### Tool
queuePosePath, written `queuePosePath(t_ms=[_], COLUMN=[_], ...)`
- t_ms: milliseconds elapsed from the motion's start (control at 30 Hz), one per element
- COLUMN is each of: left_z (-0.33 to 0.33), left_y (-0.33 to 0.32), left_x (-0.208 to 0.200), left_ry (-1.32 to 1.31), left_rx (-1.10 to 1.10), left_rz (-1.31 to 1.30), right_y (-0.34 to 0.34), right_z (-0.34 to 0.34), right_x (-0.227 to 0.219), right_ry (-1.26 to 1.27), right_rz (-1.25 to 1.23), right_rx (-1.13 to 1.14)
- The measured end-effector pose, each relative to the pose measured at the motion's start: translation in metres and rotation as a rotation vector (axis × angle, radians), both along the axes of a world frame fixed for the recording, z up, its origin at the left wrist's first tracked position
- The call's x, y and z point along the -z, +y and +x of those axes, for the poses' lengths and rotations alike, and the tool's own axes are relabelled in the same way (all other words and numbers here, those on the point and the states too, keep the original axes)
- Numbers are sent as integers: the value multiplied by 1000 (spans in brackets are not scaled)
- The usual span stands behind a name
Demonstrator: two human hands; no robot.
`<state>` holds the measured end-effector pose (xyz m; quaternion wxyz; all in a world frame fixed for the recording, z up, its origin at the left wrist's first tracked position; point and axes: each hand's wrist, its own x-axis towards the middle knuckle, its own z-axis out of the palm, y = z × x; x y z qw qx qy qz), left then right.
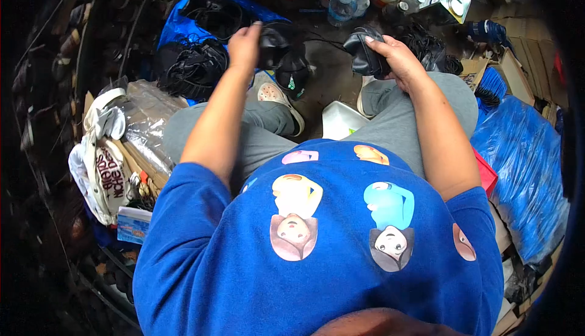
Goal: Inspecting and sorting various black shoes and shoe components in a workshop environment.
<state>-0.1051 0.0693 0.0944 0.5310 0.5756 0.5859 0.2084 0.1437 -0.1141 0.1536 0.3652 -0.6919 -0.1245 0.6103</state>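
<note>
My right hand (399,60) grips a shiny black leather-like piece (367,54), folded over, with the thumb on top; its exact kind I cannot tell. Level with it on the left, my left hand (244,48) is raised with fingers pinched together. What that hand pinches, if anything, is too small or dark to make out. A thin dark cord (326,38) runs leftward from the black piece. Close beside the left hand are a dark piece (274,36) and a black item with a small pale mark (291,71).
At far left lies a blue plastic sheet (177,22) with black material; a black strappy heap (198,68) sits below it. Bottles (342,8) crowd the far side. A white container (338,120) stands between my legs. Blue plastic wrapping (524,165) lies right, a white cloth bag (100,171) left.
</note>
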Motion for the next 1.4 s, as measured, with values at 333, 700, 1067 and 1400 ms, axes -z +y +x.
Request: queuePosePath(t_ms=[333, 700, 1067, 1400], left_z=[-96, -76, 27, -10], left_y=[-53, -80, -161, -120], left_x=[-110, -91, 56, 146], left_ry=[-871, -703, 426, 1189], left_rx=[-306, -272, 1340, 1432], left_rz=[-788, -684, 644, -259], right_y=[-9, -21, -22, -2], right_z=[-7, 0, 0, 1], right_x=[-9, -9, -18, -4], right_ry=[57, 10, -72, -70], right_rz=[112, 254, 386, 244], right_rx=[93, 138, 321, 126])
